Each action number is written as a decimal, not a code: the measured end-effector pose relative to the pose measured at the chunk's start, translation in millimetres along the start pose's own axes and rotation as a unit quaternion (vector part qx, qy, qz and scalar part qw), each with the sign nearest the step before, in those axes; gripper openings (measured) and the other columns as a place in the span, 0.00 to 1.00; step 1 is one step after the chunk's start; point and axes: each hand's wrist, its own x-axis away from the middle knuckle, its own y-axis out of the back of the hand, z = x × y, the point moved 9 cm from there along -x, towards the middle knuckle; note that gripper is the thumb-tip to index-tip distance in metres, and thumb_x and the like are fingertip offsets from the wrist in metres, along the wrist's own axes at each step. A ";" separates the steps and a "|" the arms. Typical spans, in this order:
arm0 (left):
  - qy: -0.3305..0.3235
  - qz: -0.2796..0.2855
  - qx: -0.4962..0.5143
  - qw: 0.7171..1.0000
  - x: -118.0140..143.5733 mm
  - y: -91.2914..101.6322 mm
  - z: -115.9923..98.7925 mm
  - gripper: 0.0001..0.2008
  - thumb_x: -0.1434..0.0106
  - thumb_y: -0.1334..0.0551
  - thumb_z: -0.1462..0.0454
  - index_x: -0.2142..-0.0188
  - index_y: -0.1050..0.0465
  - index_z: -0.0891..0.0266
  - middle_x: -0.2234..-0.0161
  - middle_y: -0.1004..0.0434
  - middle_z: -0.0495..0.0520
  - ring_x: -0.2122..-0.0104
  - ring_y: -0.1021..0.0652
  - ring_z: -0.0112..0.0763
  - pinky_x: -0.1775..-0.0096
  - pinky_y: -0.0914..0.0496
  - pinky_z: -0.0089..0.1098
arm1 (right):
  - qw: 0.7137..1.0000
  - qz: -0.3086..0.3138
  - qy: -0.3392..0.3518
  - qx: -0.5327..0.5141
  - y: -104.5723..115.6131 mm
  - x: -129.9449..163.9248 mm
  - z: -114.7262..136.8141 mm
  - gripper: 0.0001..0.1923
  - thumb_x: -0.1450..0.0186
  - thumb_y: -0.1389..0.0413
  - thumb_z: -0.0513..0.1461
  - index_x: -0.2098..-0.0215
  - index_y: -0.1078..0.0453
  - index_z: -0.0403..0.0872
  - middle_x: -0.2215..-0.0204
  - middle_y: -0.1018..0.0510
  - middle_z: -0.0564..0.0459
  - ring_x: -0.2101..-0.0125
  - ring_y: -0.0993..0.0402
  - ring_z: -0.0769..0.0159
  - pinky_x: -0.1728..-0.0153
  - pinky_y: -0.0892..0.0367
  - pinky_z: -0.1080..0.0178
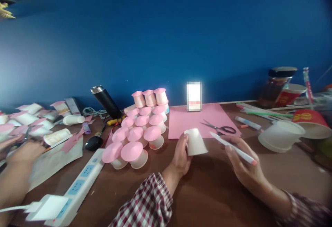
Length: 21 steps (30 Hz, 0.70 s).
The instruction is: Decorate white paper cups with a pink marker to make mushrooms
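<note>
My left hand (181, 156) grips a small white paper cup (195, 142) turned upside down, just above the brown table (207, 192). A white pen with a pink end (233, 148) lies across the fingers of my right hand (245, 166), which holds it to the right of the cup. A pink paper sheet (186, 120) lies right behind both hands, with black-handled scissors (220, 127) resting on it.
Several pink-topped cups (141, 130) stand in rows at the left. A white power strip (75, 189) lies at front left. Another person's hands (15, 164) work at far left among paper scraps. White cups (281, 135), red cups (311, 123), markers and a jar (277, 87) sit at right.
</note>
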 end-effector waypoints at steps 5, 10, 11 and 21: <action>0.039 -0.004 0.022 0.999 -2.1 0.4 5.6 0.19 0.38 0.42 0.52 0.59 0.28 0.66 0.66 0.26 0.53 0.67 0.26 0.29 0.60 0.32 0.31 | 1.000 0.009 0.016 -0.006 1.0 2.2 14.1 0.08 0.34 0.47 0.41 0.58 0.32 0.48 0.71 0.26 0.53 0.74 0.29 0.67 0.72 0.32 0.66; -0.002 0.034 -0.035 0.999 2.8 -8.1 -3.2 0.17 0.41 0.37 0.54 0.58 0.29 0.64 0.66 0.27 0.53 0.68 0.26 0.28 0.63 0.32 0.29 | 0.999 0.017 0.031 -0.017 -1.3 -0.4 28.9 0.04 0.37 0.44 0.39 0.63 0.31 0.47 0.73 0.26 0.54 0.76 0.30 0.69 0.74 0.32 0.68; -0.010 0.041 -0.042 0.998 3.3 -9.4 -4.7 0.16 0.41 0.37 0.55 0.58 0.30 0.64 0.67 0.27 0.52 0.68 0.26 0.28 0.64 0.32 0.29 | 0.999 0.017 0.029 -0.021 -1.7 -0.8 29.8 0.04 0.37 0.44 0.39 0.63 0.31 0.47 0.73 0.26 0.55 0.76 0.30 0.69 0.75 0.32 0.68; 0.093 0.015 0.003 0.996 3.4 -5.1 8.6 0.20 0.39 0.40 0.53 0.55 0.28 0.66 0.62 0.24 0.57 0.65 0.24 0.32 0.64 0.30 0.30 | 0.999 0.024 0.030 -0.016 -8.1 -2.5 18.4 0.13 0.33 0.49 0.38 0.50 0.34 0.49 0.64 0.23 0.51 0.65 0.24 0.66 0.62 0.28 0.64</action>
